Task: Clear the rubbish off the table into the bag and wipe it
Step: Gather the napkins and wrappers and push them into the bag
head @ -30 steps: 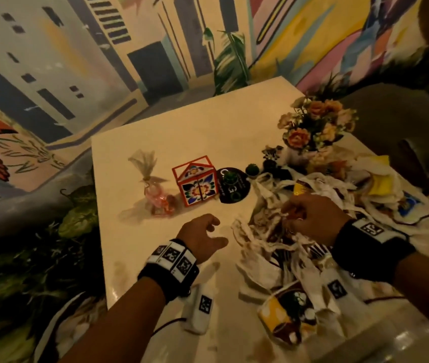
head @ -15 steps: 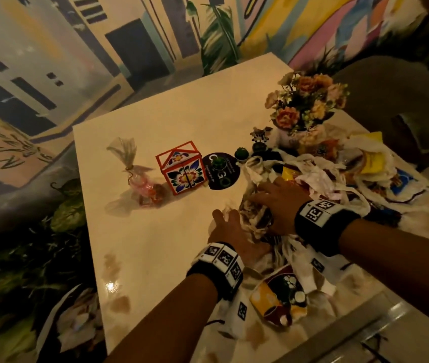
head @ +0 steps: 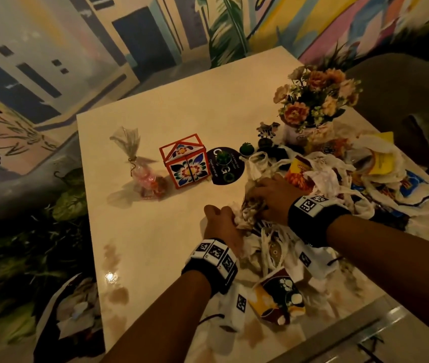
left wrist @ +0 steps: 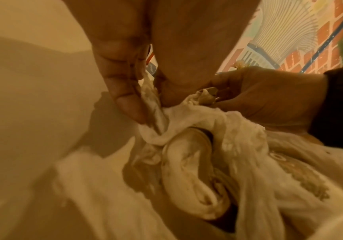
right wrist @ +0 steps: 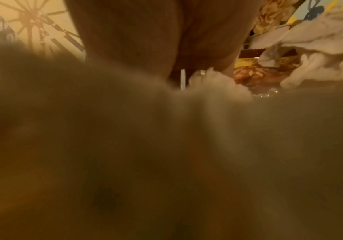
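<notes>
The pale surface (head: 171, 106) carries a spread of rubbish (head: 321, 176) across its right and near side: crumpled white tissues, a yellow snack packet and a torn paper cup (head: 279, 297); a flower pot (head: 313, 100) stands at the far right, a red patterned box (head: 186, 166) and a tied sweet pouch (head: 140, 169) sit left of the heap; the bag (head: 69, 318) hangs below the near left edge; the left hand (head: 221, 226) pinches a tissue wad (left wrist: 189, 116) with curled fingers (left wrist: 125, 91); the right hand (head: 273, 197) lies on the same wad, its fingers curled into it.
</notes>
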A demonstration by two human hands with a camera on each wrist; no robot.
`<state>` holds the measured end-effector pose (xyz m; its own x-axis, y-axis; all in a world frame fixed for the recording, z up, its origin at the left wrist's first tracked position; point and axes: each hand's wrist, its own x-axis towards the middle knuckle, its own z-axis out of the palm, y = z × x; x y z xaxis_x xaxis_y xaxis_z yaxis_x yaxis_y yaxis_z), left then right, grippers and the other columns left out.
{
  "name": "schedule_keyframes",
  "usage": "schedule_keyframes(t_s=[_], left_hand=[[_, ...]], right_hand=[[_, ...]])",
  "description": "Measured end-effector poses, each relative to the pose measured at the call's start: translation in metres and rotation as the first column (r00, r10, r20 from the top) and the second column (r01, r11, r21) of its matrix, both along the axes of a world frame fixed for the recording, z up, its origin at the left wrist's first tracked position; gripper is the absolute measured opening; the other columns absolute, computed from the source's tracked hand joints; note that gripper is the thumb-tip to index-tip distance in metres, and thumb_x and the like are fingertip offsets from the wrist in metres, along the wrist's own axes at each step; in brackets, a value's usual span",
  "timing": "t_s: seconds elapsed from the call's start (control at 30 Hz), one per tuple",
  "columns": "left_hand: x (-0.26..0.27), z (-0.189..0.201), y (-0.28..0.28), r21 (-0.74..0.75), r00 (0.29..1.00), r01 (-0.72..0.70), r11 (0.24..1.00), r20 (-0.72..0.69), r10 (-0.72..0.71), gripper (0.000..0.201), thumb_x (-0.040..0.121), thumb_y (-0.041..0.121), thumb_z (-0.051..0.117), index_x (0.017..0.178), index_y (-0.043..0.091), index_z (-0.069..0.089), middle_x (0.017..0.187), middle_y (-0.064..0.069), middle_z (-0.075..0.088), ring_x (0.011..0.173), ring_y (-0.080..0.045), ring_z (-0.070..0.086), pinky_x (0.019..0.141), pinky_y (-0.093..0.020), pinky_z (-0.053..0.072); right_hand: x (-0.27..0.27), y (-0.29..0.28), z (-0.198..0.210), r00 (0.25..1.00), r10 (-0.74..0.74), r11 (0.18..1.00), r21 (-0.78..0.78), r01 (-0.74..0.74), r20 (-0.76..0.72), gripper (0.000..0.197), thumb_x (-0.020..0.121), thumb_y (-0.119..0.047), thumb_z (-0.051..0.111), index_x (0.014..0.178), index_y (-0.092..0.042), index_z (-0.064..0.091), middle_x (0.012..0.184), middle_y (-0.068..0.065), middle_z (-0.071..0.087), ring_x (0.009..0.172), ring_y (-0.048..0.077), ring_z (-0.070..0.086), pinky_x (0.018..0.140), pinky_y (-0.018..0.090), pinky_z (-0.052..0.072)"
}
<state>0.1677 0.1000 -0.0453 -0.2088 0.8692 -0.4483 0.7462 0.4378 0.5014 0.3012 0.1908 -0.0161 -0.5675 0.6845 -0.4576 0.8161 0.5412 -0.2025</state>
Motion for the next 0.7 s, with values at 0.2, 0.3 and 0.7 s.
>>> schedule_keyframes(t_s=[0.2,0.3,0.7], left_hand=[[-0.011,-0.004,0.001,0.069,1.000,-0.024,0.997,-0.015,0.025,0.009,0.083,0.014,0.058,0.083,0.013,0.049,0.110,-0.011,0.041,0.076,-0.025,0.043,0.076,-0.033,0.042],[-0.019,0.000,0.003,0.103,0.989,-0.146,0.984,0.020,0.144,0.017,0.079,0.020,0.062,0.090,0.016,0.050,0.105,-0.005,0.042,0.087,-0.029,0.052,0.078,-0.034,0.046],[-0.016,-0.005,0.005,-0.016,0.978,0.206,0.978,0.014,-0.206,0.059,0.075,0.055,0.060,0.115,0.012,0.056,0.121,-0.009,0.042,0.123,-0.030,0.026,0.096,-0.029,0.037]], right_hand=[[-0.008,0.004,0.000,1.000,-0.030,0.999,-0.012,0.030,-0.003,0.033,0.082,-0.025,0.060,0.114,-0.029,0.057,0.124,0.002,0.050,0.118,0.028,0.039,0.096,0.043,0.042],[-0.013,0.011,0.001,0.996,-0.079,0.997,-0.013,0.079,-0.046,0.026,0.079,-0.013,0.057,0.104,-0.022,0.058,0.110,0.007,0.057,0.108,0.029,0.049,0.088,0.042,0.047],[-0.014,0.025,0.008,0.892,-0.278,0.959,-0.051,0.278,-0.356,0.015,0.079,-0.001,0.053,0.083,-0.015,0.051,0.076,0.005,0.052,0.074,0.026,0.049,0.059,0.026,0.031]])
